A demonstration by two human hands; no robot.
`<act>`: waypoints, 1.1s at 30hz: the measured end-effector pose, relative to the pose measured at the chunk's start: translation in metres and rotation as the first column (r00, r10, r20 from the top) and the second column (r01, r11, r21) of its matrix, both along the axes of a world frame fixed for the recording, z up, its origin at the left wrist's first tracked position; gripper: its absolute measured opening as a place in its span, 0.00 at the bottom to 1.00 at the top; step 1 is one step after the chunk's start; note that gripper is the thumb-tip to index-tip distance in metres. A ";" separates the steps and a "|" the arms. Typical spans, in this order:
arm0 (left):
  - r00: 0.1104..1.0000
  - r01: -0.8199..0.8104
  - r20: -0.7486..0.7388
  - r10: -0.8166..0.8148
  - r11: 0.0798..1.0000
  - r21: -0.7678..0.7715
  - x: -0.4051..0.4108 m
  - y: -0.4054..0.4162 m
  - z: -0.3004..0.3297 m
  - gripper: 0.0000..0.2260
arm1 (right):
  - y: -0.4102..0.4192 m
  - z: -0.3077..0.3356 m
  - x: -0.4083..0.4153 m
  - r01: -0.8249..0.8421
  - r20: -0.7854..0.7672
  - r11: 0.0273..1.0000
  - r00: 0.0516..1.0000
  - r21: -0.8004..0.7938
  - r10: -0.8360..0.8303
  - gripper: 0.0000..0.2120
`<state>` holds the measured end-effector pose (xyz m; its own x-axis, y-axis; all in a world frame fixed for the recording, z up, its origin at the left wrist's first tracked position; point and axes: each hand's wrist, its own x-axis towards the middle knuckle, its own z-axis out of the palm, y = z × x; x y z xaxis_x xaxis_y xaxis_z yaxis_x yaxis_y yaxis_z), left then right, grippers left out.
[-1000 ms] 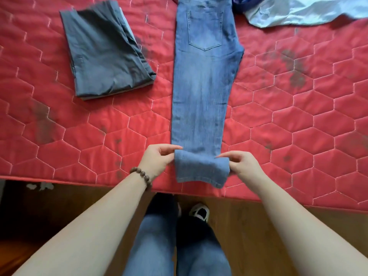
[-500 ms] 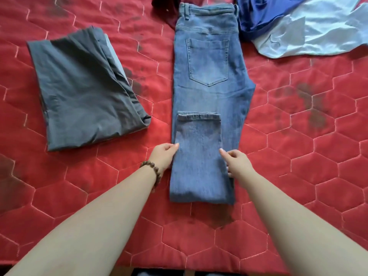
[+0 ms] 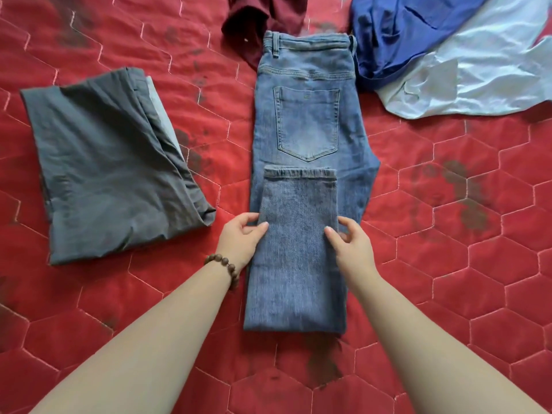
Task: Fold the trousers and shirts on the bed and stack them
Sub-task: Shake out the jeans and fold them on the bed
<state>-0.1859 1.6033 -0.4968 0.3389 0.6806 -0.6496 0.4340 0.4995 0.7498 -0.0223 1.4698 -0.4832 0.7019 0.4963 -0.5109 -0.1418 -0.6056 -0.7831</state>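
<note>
Since the earlier frame, both hands have shifted slightly up the folded leg panel, and the view has closed in; the fold itself lies as before. Left hand (image 3: 242,238) fingers (image 3: 260,228) pinch the left edge of the faded blue denim jeans (image 3: 301,186), thumb on top. Right hand (image 3: 350,245) fingers (image 3: 331,234) curl loosely at the right edge, thumb on the denim; whether they grip cannot be told. A brown wooden bead bracelet (image 3: 224,265) sits on the left wrist.

The jeans lie in the middle of the bed, waistband far, leg hems folded up to just under the back pocket, fold edge nearest the person. Bare red hexagon-quilted bedcover (image 3: 448,264) lies open to the right and below the fold.

Count: one folded dark grey pair of trousers (image 3: 110,168) to the left, apart from the jeans; one maroon garment (image 3: 257,16) touching the waistband; one royal blue garment (image 3: 397,34) at the waistband's right end; one pale blue shirt (image 3: 484,76) beside it.
</note>
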 end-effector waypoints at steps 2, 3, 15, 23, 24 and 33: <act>0.995 -0.005 -0.098 -0.005 0.995 -0.102 -0.002 0.000 -0.002 0.05 | -0.002 -0.009 0.005 0.007 -0.004 0.988 1.000 -0.152 -0.007 0.04; 0.994 -0.014 -0.110 -0.007 0.982 -0.187 -0.004 -0.001 -0.002 0.05 | -0.005 -0.014 0.007 0.000 -0.046 0.980 0.999 -0.197 -0.009 0.07; 0.978 0.043 -0.165 -0.128 0.898 -0.439 -0.052 -0.052 0.014 0.07 | -0.075 0.005 -0.024 -0.226 -0.419 0.941 0.902 -0.254 0.104 0.07; 0.931 0.279 -0.181 -0.316 0.939 -0.201 -0.078 -0.078 0.007 0.11 | -0.102 0.012 -0.047 -0.257 -0.301 0.941 0.936 -0.222 0.185 0.04; 0.921 0.299 -0.200 -0.334 0.936 -0.187 -0.080 -0.082 0.006 0.12 | -0.106 0.011 -0.051 -0.258 -0.279 0.938 0.941 -0.232 0.190 0.04; 0.771 0.489 -0.629 -0.097 0.723 0.489 -0.054 -0.110 0.030 0.10 | -0.090 0.012 -0.087 -0.166 0.530 0.911 0.768 -0.377 0.359 0.18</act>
<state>-0.2394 1.4932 -0.4666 0.3300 0.9035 -0.2736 0.8843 -0.1944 0.4246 -0.1090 1.3797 -0.4716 0.7728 0.6014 -0.2026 0.4759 -0.7604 -0.4419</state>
